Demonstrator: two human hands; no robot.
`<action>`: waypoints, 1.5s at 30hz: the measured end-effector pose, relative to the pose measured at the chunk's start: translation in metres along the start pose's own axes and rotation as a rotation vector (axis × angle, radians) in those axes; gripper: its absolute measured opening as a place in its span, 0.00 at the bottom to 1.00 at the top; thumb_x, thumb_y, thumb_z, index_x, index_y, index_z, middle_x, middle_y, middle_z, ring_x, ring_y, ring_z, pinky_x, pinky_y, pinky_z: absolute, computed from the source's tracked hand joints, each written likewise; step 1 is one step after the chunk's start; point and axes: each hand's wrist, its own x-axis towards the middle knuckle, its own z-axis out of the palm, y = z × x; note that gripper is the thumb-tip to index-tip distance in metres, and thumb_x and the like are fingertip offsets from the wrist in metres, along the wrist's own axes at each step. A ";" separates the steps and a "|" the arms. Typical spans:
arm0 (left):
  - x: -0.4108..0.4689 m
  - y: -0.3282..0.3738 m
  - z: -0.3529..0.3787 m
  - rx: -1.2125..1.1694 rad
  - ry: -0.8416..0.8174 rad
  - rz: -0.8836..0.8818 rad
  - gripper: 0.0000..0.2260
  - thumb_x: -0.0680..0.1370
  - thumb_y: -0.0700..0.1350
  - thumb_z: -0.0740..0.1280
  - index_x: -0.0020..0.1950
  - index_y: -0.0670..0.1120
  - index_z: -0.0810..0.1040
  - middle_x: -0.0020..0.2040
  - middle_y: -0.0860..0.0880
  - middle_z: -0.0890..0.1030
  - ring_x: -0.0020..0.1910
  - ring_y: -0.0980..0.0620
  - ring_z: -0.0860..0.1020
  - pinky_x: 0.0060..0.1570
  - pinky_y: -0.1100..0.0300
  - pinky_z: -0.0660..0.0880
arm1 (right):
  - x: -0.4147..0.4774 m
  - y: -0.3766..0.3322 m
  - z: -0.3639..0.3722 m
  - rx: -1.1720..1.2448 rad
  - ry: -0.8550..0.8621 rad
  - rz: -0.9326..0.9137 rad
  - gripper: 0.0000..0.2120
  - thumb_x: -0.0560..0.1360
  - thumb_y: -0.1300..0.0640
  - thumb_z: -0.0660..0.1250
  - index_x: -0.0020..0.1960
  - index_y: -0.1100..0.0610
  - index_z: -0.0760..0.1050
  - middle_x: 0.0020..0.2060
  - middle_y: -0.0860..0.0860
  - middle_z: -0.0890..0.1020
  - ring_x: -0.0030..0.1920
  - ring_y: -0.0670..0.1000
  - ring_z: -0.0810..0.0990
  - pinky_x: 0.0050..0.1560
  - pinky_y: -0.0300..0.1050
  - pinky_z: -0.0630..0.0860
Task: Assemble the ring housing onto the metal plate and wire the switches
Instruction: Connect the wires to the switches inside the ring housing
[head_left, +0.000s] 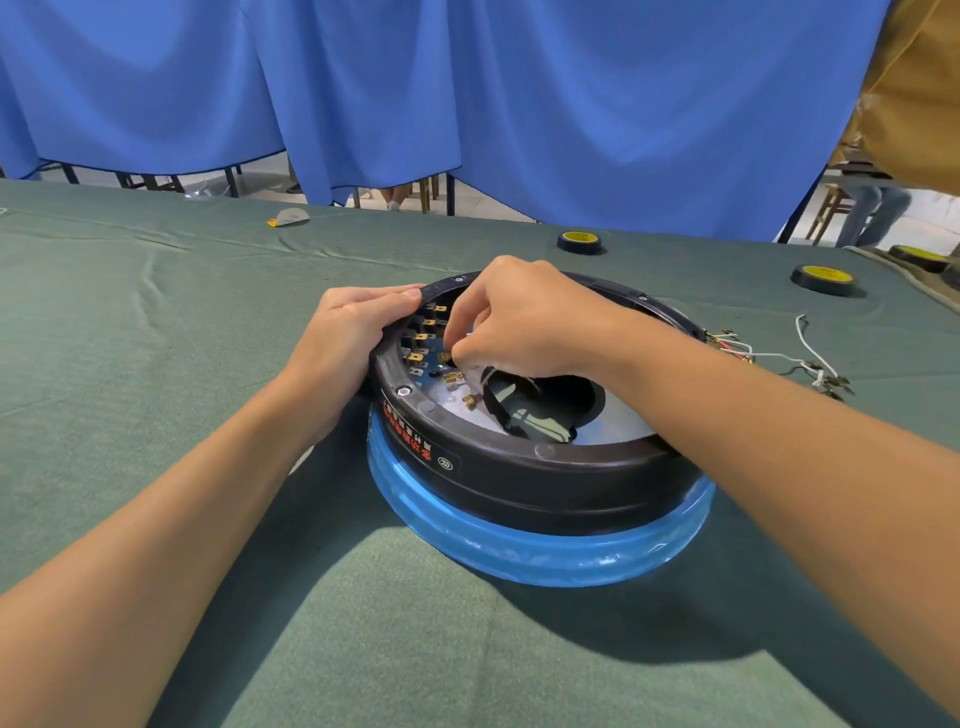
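A black ring housing (524, 470) sits on a round metal plate (618, 421), and both rest on a blue-wrapped base (519, 540). Brass switch terminals (423, 338) line the ring's inner left wall. My left hand (353, 338) grips the ring's left rim, fingers curled over its top edge. My right hand (519, 317) reaches inside the ring and pinches a small brass connector at the terminals. A black wire (493, 405) curves across the plate near its dark centre hole (561, 397).
A loose bundle of white and red wires (789, 358) lies right of the ring. Two black-and-yellow tape rolls (579, 241) (823, 279) sit farther back on the green cloth (156, 338). A small grey object (289, 216) lies far left. Blue curtains (467, 93) hang behind.
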 end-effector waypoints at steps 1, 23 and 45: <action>0.000 0.000 0.000 -0.001 0.005 -0.001 0.09 0.80 0.41 0.63 0.54 0.41 0.82 0.43 0.42 0.85 0.42 0.45 0.82 0.54 0.47 0.77 | 0.000 0.001 -0.001 0.000 -0.001 -0.008 0.04 0.73 0.56 0.71 0.41 0.47 0.81 0.34 0.40 0.79 0.39 0.41 0.76 0.32 0.35 0.69; -0.004 0.003 -0.004 0.072 -0.047 -0.004 0.11 0.81 0.43 0.63 0.46 0.46 0.84 0.39 0.45 0.85 0.37 0.48 0.82 0.40 0.58 0.78 | 0.005 0.001 0.005 -0.209 0.065 -0.118 0.06 0.77 0.52 0.69 0.48 0.53 0.82 0.42 0.46 0.73 0.49 0.48 0.71 0.45 0.40 0.64; -0.012 0.010 0.003 0.154 0.216 -0.030 0.12 0.78 0.41 0.66 0.35 0.39 0.79 0.28 0.43 0.77 0.28 0.48 0.75 0.34 0.56 0.69 | 0.000 0.003 -0.005 -0.186 0.081 -0.128 0.16 0.75 0.65 0.64 0.50 0.46 0.83 0.41 0.38 0.70 0.55 0.52 0.67 0.52 0.41 0.61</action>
